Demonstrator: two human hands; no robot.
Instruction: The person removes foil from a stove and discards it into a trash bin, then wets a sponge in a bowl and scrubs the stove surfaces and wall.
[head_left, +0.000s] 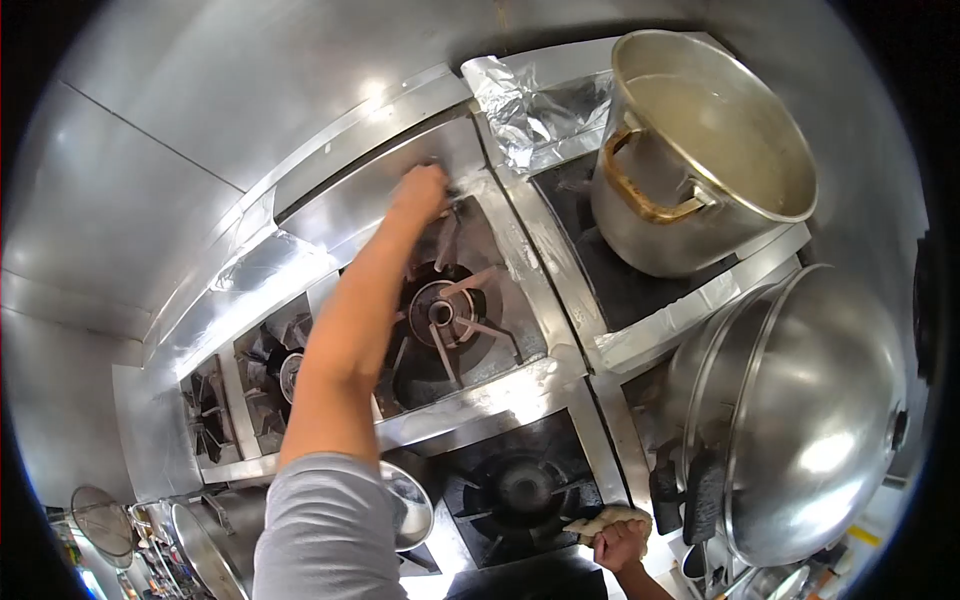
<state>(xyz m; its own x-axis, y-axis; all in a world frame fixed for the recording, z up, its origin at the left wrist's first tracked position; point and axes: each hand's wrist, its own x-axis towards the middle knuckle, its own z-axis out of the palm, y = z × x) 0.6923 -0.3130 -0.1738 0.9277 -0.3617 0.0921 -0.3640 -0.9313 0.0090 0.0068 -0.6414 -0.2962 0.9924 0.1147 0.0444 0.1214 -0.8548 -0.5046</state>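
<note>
My left hand (424, 190) reaches far out to the steel back panel (375, 175), behind a gas burner (440, 313) with a metal pan support. Its fingers are curled closed, and whatever they may hold is hidden. At the lower right, my right hand (620, 545) is closed on a bunched beige cloth (606, 522). That cloth lies at the right edge of the front burner (525, 485), against the steel frame of the stove.
A large pot (650, 235) of cloudy liquid stands at the back right, beside crumpled foil (515, 110). Big domed steel woks or lids (820, 420) lean at the right. More burners (210, 410) and a pan (408, 510) are on the left, with a strainer (102, 525).
</note>
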